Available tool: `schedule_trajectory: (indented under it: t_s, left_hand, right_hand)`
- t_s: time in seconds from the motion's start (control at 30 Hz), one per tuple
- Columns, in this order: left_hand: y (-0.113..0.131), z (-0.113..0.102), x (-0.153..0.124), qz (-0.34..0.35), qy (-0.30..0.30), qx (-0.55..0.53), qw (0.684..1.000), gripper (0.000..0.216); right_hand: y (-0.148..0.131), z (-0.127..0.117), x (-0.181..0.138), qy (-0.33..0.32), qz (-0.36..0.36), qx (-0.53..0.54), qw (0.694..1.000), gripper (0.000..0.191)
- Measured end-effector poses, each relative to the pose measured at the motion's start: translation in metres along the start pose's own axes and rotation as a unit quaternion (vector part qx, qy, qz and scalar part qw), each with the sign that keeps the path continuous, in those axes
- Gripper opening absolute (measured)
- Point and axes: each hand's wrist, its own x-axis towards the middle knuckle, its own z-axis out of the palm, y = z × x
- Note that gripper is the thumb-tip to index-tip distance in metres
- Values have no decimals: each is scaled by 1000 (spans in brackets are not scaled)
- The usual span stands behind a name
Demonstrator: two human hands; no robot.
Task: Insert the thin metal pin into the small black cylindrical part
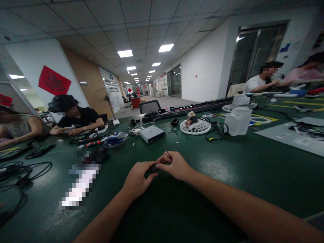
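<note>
A small dark round part (151, 168) sits between the thumb and fingers of my left hand (138, 177), which is closed on it. My right hand (177, 165) is closed too, its thumb and fingertips against the right side of the same part. From the right fingers a thin brownish rod (165, 148) sticks up and leans left; its lower end is hidden in the grip. Both hands are held close together above the green table (202, 199). Just beyond them lies a grey box-shaped disc drive (152, 135). The details of the small part are too dark to make out.
Past the drive are a white fan grille with a motor (194, 126), a black cable (216, 131) and a white housing (238, 121). Tools and a blue-white cloth (115, 139) lie left of it. Black cables (25, 173) coil at far left. Other people sit along both sides.
</note>
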Motion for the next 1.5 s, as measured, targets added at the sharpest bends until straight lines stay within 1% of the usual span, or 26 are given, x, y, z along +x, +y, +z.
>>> schedule_trajectory:
  t_s: [0.07,0.17,0.27,0.37,0.47,0.63,0.73,0.8,0.9,1.0,1.1,1.2,1.33,1.5]
  left_hand:
    - [0,0,0,6,-2,-6,1000,37]
    - [1,1,0,2,0,-14,1000,37]
    - [1,1,0,-6,7,-15,1000,37]
    - [2,-1,0,-11,12,-10,1000,37]
    - [3,-2,0,-10,14,-9,1000,37]
    - [2,-2,-1,-8,11,-23,1000,38]
    - [0,-1,-3,0,11,-28,1000,38]
    - [-1,0,-4,5,6,-32,999,38]
    - [-3,0,-4,8,0,-38,999,36]
    - [-5,1,-4,7,2,-41,999,35]
    - [-7,2,-3,8,2,-46,999,35]
    - [-8,2,-4,6,0,-53,999,36]
    - [-5,-2,-4,-4,-8,-63,998,37]
    - [-3,-4,-4,-14,-6,-65,998,38]
  right_hand:
    - [-1,2,0,-2,9,-7,1000,46]
    - [-3,2,-2,5,3,-29,1000,45]
    - [-6,2,-3,37,-8,-56,998,44]
    - [-8,2,-4,61,-9,-61,996,42]
    - [-9,2,-3,61,-4,-61,996,39]
    - [-10,0,-3,42,-36,-70,996,42]
    - [-11,1,-3,51,-51,-76,994,43]
    - [-11,4,-2,48,-37,-48,997,45]
    - [-8,7,-1,52,5,17,998,49]
    - [-5,9,2,62,34,50,996,51]
    - [-4,7,3,56,50,54,996,53]
    - [-3,5,4,55,50,52,996,54]
    - [-3,3,3,37,35,42,998,52]
    - [-6,4,-1,23,43,27,998,45]
